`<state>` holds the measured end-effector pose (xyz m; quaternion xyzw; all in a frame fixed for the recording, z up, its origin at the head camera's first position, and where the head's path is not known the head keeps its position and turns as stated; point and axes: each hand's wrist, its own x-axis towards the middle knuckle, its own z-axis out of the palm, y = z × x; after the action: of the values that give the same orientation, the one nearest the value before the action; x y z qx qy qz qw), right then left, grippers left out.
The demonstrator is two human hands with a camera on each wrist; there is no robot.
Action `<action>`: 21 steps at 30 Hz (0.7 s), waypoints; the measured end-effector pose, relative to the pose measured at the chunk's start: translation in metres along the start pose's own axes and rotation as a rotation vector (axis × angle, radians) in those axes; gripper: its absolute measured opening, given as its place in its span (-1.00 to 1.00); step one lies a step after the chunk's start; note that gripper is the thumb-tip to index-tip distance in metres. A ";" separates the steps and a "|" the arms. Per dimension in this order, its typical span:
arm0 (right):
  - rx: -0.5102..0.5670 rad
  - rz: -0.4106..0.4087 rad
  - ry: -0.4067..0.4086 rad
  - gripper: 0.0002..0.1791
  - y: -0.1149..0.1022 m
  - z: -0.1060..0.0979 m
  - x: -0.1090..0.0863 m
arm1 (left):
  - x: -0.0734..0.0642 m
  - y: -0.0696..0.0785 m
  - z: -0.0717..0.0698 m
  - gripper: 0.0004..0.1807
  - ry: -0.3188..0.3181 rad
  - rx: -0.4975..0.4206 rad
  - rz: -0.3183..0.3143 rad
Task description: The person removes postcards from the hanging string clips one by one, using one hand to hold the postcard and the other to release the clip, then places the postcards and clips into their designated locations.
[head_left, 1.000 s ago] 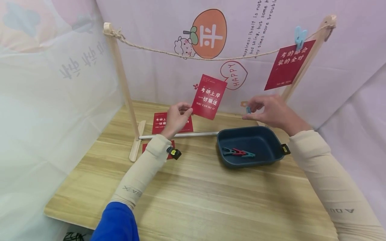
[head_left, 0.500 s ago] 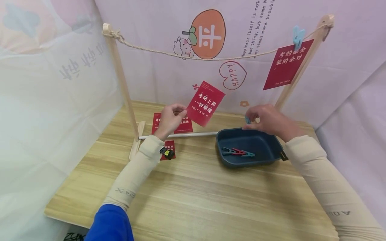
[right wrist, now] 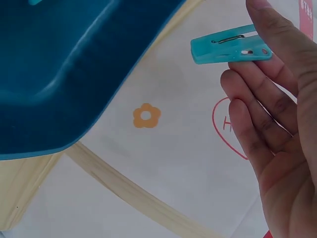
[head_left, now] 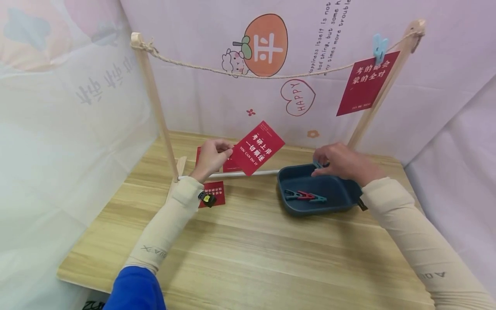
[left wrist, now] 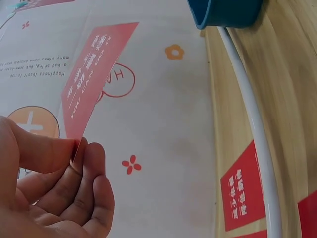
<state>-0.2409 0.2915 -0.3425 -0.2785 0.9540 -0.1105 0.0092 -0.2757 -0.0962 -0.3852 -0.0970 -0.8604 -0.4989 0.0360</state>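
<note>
My left hand pinches a red card with white lettering by its lower left corner, thumb against fingers. That card is tilted and held above the table, in front of the white bar. My right hand holds a light blue clothespin between thumb and fingers, just over the back edge of a dark blue basin. Another red card hangs at the right end of a twine line, clipped by a light blue clothespin.
Several clothespins lie in the basin. More red cards rest on the wooden table at the left, partly behind my left hand. Wooden posts carry the twine, and a white bar runs low between them.
My left hand has lowered with the red card, moving left and tilting the card further. My right hand has come down with its clothespin to the basin's back edge.
</note>
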 end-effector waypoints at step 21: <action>-0.095 0.045 -0.140 -0.64 0.009 0.035 -0.003 | -0.011 -0.024 -0.010 -0.80 -0.150 0.107 -0.060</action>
<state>-0.2400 0.2935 -0.3786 -0.2641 0.9612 -0.0454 0.0650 -0.2700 -0.1179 -0.4019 -0.1063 -0.8886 -0.4446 -0.0383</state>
